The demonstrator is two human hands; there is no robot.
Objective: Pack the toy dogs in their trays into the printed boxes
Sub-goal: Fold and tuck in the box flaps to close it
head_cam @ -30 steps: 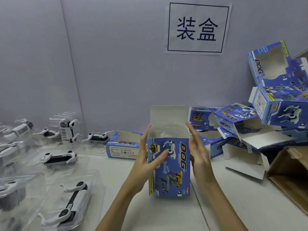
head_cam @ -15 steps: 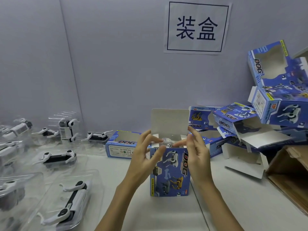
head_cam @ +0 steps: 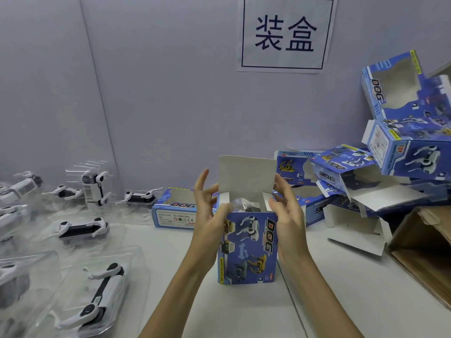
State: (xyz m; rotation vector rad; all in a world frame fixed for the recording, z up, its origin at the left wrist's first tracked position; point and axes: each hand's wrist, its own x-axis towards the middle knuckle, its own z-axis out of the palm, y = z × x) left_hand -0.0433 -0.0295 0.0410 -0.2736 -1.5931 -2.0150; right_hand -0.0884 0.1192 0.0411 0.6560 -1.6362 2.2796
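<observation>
Both hands have shifted since a moment ago: the fingers that were pinched together over the mouth of the upright printed box (head_cam: 247,247) have spread apart and now flank it. The left hand (head_cam: 210,215) rests against the box's left edge, thumb laid on the top front corner, its other fingers loose and raised, gripping nothing. The right hand (head_cam: 288,215) stands just beside the right edge, fingers relaxed and slightly bent; whether the palm touches the cardboard cannot be told. The box stands on end on the white table (head_cam: 341,289), its top flap (head_cam: 247,174) upright and open, and a toy dog in its clear tray (head_cam: 246,204) shows inside the mouth, sunk below the rim. A second windowed box (head_cam: 179,213) lies flat just behind the left hand. Well to the left, more toy dogs in clear trays (head_cam: 97,296) are spread over the table. To the right, a heap of empty printed boxes (head_cam: 366,172) leans against the wall, beside a brown carton (head_cam: 424,250). A paper sign (head_cam: 286,32) hangs on the wall above.
</observation>
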